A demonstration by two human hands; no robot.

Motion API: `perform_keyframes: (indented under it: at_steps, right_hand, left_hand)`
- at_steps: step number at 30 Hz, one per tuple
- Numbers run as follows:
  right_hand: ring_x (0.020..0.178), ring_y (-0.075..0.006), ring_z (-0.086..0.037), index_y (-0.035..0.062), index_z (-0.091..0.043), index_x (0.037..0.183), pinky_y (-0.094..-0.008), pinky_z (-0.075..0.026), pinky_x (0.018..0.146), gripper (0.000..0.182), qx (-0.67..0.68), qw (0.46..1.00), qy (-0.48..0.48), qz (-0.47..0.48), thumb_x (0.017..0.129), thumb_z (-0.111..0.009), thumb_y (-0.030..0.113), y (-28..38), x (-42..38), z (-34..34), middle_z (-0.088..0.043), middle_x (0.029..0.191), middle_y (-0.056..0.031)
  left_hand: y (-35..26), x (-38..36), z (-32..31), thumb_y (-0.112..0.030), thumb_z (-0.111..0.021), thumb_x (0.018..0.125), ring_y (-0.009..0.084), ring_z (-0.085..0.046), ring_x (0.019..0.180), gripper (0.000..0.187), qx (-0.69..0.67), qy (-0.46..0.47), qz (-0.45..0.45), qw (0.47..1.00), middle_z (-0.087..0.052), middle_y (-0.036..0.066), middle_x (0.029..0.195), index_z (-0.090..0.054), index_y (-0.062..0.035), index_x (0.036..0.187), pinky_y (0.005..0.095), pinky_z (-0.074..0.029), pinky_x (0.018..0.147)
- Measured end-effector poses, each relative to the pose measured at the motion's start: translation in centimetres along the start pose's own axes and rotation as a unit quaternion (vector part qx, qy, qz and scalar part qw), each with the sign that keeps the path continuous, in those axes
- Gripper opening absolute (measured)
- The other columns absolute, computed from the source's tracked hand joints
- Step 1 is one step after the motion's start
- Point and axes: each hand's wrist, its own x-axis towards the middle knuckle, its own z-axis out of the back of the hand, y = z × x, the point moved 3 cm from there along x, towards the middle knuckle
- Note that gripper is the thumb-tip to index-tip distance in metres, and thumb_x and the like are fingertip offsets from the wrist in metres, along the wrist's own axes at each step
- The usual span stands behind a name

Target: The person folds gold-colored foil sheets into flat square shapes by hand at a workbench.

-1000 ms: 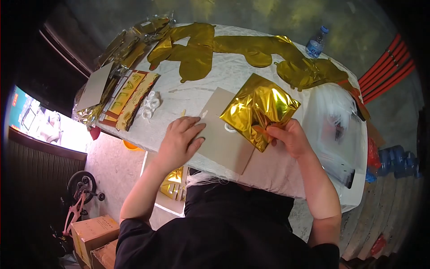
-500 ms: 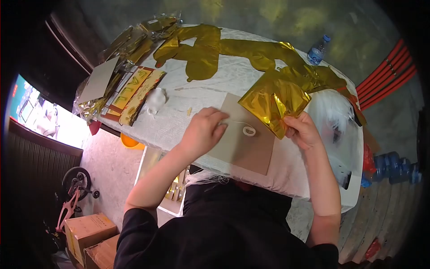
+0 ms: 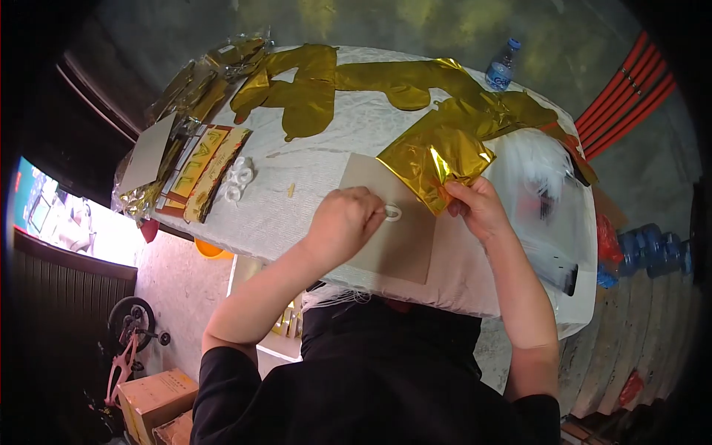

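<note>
Pinched in my right hand (image 3: 478, 209) is the lower corner of a folded gold foil balloon (image 3: 437, 159), creased and shiny. It hangs over the upper right of a grey-brown cardboard sheet (image 3: 404, 256). My left hand (image 3: 345, 226) is over the left half of that sheet, its fingers drawn together. Its fingertips are at the left edge of a small white ribbon coil (image 3: 394, 213) and appear to grip it; they cover part of the coil.
Flat gold foil balloons (image 3: 311, 104) spread along the table's far side. Packaged foil (image 3: 182, 93) and printed cards (image 3: 204, 174) lie left, beside white ribbon coils (image 3: 239, 178). A water bottle (image 3: 501, 67) stands at the back, clear plastic bags (image 3: 538, 185) at right.
My left hand has moved right to the ribbon coil and its fingers have closed. My right hand keeps hold of the foil balloon. The whole view has shifted slightly.
</note>
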Motion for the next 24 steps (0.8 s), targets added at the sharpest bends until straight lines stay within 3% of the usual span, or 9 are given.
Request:
perform_keyframes:
  at_steps: [6, 13, 16, 18, 20, 24]
  right_hand:
    - [0.062, -0.0111, -0.056, 0.0045, -0.062, 0.094, -0.0241, -0.044, 0.054, 0.019, -0.024, 1.000, 0.010, -0.009, 0.084, -0.069, 0.020, 0.1, -0.3, -0.5, -0.064, 0.080, -0.0044]
    - [0.063, -0.0110, -0.056, 0.0048, -0.063, 0.096, -0.0240, -0.044, 0.054, 0.021, -0.034, 0.999, 0.019, -0.004, 0.084, -0.069, 0.021, 0.4, -0.4, -0.4, -0.064, 0.082, -0.0044]
    - [0.063, -0.0098, -0.055, 0.0051, -0.064, 0.092, -0.0226, -0.042, 0.054, 0.018, -0.026, 0.999, 0.025, -0.004, 0.084, -0.070, 0.020, 0.7, -0.6, -0.6, -0.065, 0.079, -0.0039]
    - [0.055, -0.0049, -0.049, 0.0050, -0.066, 0.089, -0.0197, -0.039, 0.051, 0.013, -0.095, 0.992, 0.065, -0.042, 0.082, -0.067, 0.017, 0.6, -0.9, -0.8, -0.068, 0.080, -0.0036]
    - [0.054, -0.0048, -0.048, 0.0039, -0.066, 0.089, -0.0196, -0.038, 0.050, 0.013, -0.124, 0.985, 0.098, -0.069, 0.082, -0.067, 0.015, 0.8, -1.4, -2.2, -0.067, 0.078, -0.0035]
    - [0.052, -0.0044, -0.045, 0.0010, -0.066, 0.087, -0.0194, -0.037, 0.047, 0.010, -0.112, 0.960, 0.194, -0.166, 0.081, -0.068, 0.009, -0.6, -1.2, -4.9, -0.064, 0.075, -0.0038]
  left_hand:
    - [-1.5, -1.1, -1.7, -0.012, -0.065, 0.078, 0.0306, -0.060, 0.071, 0.009, 0.031, -0.015, 0.008, 0.999, -0.060, 0.012, 0.074, -0.065, -0.0049, 0.083, 0.0392, -0.049, 0.065]
    - [-2.0, -2.5, -0.5, -0.008, -0.066, 0.077, 0.0293, -0.059, 0.077, 0.018, -0.030, 0.005, -0.024, 0.999, -0.058, 0.011, 0.081, -0.067, -0.0046, 0.095, 0.0376, -0.049, 0.067]
    - [-1.7, -3.5, 0.7, -0.006, -0.065, 0.078, 0.0277, -0.058, 0.076, 0.020, -0.062, 0.010, -0.030, 0.998, -0.058, 0.011, 0.082, -0.067, -0.0035, 0.098, 0.0355, -0.049, 0.067]
    - [-1.1, -4.1, 2.1, -0.005, -0.064, 0.079, 0.0263, -0.059, 0.075, 0.020, -0.073, 0.005, -0.020, 0.997, -0.058, 0.011, 0.083, -0.067, -0.0028, 0.099, 0.0338, -0.049, 0.067]
    - [0.6, -4.7, 3.6, -0.002, -0.061, 0.080, 0.0231, -0.059, 0.076, 0.018, -0.090, 0.030, 0.136, 0.986, -0.060, 0.012, 0.086, -0.066, -0.0011, 0.098, 0.0310, -0.049, 0.068]
    - [2.4, -4.6, 5.0, -0.001, -0.059, 0.081, 0.0208, -0.060, 0.079, 0.017, -0.086, -0.038, 0.194, 0.976, -0.060, 0.012, 0.087, -0.065, 0.0002, 0.097, 0.0296, -0.048, 0.070]
